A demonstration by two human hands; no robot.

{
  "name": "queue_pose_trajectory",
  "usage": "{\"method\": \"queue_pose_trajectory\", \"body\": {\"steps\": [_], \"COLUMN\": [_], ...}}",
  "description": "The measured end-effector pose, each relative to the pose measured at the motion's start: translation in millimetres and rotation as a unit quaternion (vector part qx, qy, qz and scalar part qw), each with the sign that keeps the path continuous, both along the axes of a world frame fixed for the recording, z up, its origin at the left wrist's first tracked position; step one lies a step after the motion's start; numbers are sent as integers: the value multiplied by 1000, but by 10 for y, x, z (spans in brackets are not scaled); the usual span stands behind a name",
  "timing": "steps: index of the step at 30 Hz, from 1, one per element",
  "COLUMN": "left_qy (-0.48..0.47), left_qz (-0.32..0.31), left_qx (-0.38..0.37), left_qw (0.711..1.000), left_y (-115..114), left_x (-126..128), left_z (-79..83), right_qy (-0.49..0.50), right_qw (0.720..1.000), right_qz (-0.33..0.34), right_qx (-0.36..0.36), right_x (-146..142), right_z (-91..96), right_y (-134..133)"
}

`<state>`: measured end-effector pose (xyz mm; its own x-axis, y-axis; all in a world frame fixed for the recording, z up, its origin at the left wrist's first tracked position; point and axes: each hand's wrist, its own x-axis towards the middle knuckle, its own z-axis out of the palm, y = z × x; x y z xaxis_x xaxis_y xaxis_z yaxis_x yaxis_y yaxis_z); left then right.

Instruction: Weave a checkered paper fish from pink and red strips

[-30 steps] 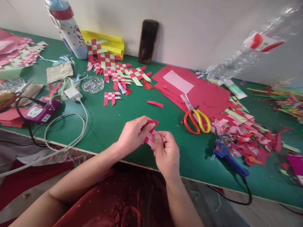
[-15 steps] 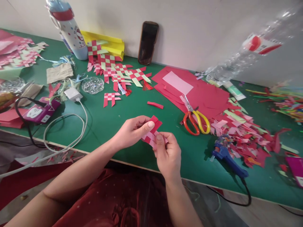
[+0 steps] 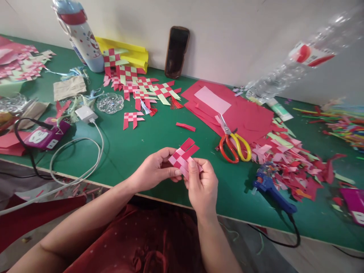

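A small woven paper fish (image 3: 181, 158) in red and pink checks is held above the near part of the green table, two red strips sticking out at its upper right. My right hand (image 3: 201, 185) pinches its lower right side, thumb on top. At its left edge, my left hand (image 3: 157, 168) is closed on it, thumb along the lower side and fingertips partly hidden behind the paper. A loose red paper strip (image 3: 185, 126) lies just beyond the hands. To their right rest scissors (image 3: 233, 142) with one red and one yellow handle.
A blue glue gun (image 3: 274, 191) lies at right beside a heap of paper scraps (image 3: 301, 167). Red paper sheets (image 3: 250, 113), a leaning phone (image 3: 176, 52) and finished woven fish (image 3: 129, 74) are farther back. A white cable (image 3: 99, 151) loops at left; a water bottle (image 3: 85, 38) stands behind.
My left thumb has slid down from the red strips to the fish's lower left edge, uncovering more of the checks. My right hand keeps its pinch.
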<state>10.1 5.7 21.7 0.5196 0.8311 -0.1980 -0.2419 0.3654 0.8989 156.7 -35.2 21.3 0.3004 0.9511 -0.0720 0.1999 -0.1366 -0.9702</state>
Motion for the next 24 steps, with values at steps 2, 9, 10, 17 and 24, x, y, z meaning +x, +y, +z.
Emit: {"method": "queue_pose_trajectory", "body": {"steps": [2,9,10,17,24], "left_qy": [1,14,14,-13,8], "left_qz": [0,6,7,-16,36], "left_qx": [6,14,13,-26,-33], "left_qw": [1000,1000,1000,999,999], "left_y": [0,-11,-11,-6,-17], "left_x": [-7,-8,-8,-16,56], "left_z": [-14,-24,-19,35,9], "right_qy": [4,-9,-14,-87,-75], "right_qw": [1000,1000,1000,995,995], "right_qz": [0,1,-2,-18,6], "right_qx": [-4,12,14,38,66], "right_x": [4,-4,-2,16,-60], "right_z": [-2,-28,-33,-54,-101], "right_y": [-3,-1,-1,-27,-35]}}
